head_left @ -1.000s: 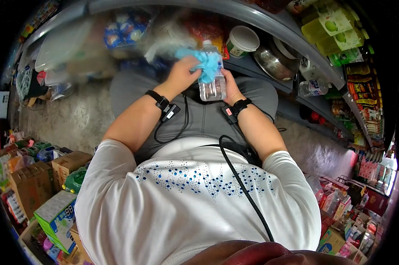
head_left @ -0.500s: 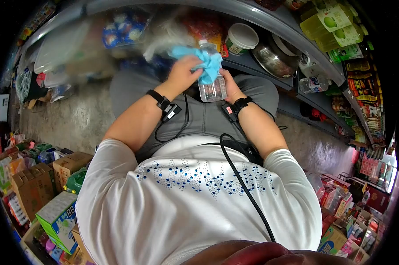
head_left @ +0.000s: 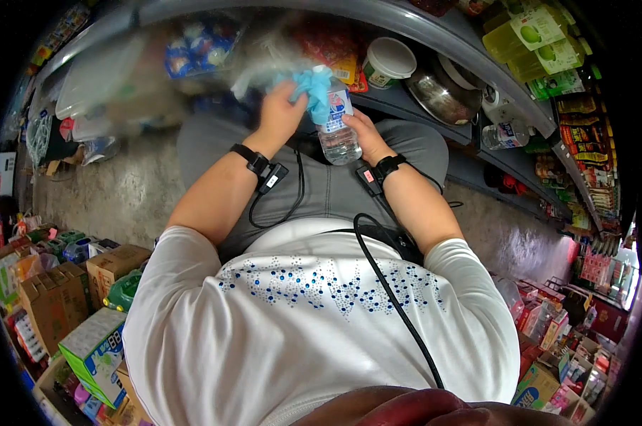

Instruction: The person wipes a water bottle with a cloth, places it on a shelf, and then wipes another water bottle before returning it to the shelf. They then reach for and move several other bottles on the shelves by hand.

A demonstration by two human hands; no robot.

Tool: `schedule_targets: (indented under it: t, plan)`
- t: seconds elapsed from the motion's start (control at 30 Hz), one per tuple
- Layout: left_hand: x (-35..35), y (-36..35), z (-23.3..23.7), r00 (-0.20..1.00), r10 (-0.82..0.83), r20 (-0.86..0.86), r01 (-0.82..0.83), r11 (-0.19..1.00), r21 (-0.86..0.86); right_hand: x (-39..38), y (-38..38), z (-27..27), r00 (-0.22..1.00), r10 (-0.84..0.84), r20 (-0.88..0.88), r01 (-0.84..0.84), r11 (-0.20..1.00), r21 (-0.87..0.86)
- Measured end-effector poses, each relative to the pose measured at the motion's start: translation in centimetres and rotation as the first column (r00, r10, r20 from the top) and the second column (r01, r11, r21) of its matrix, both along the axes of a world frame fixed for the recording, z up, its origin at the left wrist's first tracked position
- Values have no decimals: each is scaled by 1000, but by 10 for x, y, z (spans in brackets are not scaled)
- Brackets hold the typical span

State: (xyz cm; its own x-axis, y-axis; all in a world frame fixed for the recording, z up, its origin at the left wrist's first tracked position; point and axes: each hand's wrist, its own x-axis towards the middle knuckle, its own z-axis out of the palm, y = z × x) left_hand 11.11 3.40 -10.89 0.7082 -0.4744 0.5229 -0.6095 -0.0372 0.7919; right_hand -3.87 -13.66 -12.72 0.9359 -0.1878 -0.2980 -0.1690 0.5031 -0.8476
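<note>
A clear plastic water bottle with a blue and white label stands slightly tilted above my lap. My right hand grips its side, fingers round the label's edge. Closed on a light-blue cloth, my left hand is at the bottle's upper left. The cloth hangs against the bottle's neck and shoulder and hides part of them. Both wrists wear black straps with small cabled boxes.
Ahead is a grey shelf with a white tub, a metal basin and blue-wrapped goods. Another water bottle lies at the right. Cardboard boxes crowd the lower left, and packaged goods fill the lower right.
My left hand has moved left with the cloth, off the bottle's front, so the label now shows. My right hand still holds the bottle in nearly the same place.
</note>
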Motion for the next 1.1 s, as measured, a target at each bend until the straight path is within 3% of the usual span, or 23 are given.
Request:
schedule_targets:
  t: [0.03,0.1,0.17,0.2,0.27,0.33,0.4,0.5,0.57,0.6,0.7,0.8,0.87,0.93,1.0,1.1]
  plan:
    - [-2,2,5,1000,0,0,0,1000,0,0,2,-1,1000,-12,12,12,1000,-27]
    - [-4,3,14,978,-28,209,-2,990,142,0,0,-6,999,-25,26,26,998,-55]
    - [-5,2,17,965,-42,258,-4,985,173,1,-6,-19,994,70,-88,-95,941,-325]
    - [-5,2,19,950,-56,306,-9,979,206,2,-6,-25,994,70,-87,-95,941,-325]
    - [-7,1,21,949,-53,310,-20,973,229,4,-5,-38,996,48,75,-10,897,-442]
    - [-10,1,25,948,-47,314,-35,967,251,6,-13,-47,997,57,58,-20,865,-501]
    - [-12,2,28,927,-154,342,62,962,265,4,-14,-47,997,61,42,-27,829,-558]
    - [-21,2,26,893,-280,353,176,938,299,2,-7,-30,998,-49,-38,27,889,-456]
    - [-30,2,25,841,-405,359,302,902,310,3,-8,-34,982,-184,-46,174,970,-169]
    - [-34,2,26,840,-405,360,302,902,309,2,-6,-27,982,-185,-45,175,970,-170]
    - [-43,1,29,737,-566,370,433,815,385,5,-10,-10,986,-141,-87,154,974,164]
    - [-47,3,34,721,-599,349,444,786,431,-1,-12,-1,990,-132,-49,140,959,246]
    - [-44,2,31,771,-540,338,416,829,375,0,-14,-6,988,-134,-71,148,959,243]
    - [-36,1,23,818,-477,322,380,868,320,0,-7,2,965,-256,-60,263,929,259]
    - [-25,-1,14,935,-248,253,206,961,184,-2,-11,5,963,-241,-118,266,919,292]
    - [-14,1,3,976,-197,92,187,976,112,-6,-19,2,986,-146,-75,164,888,429]
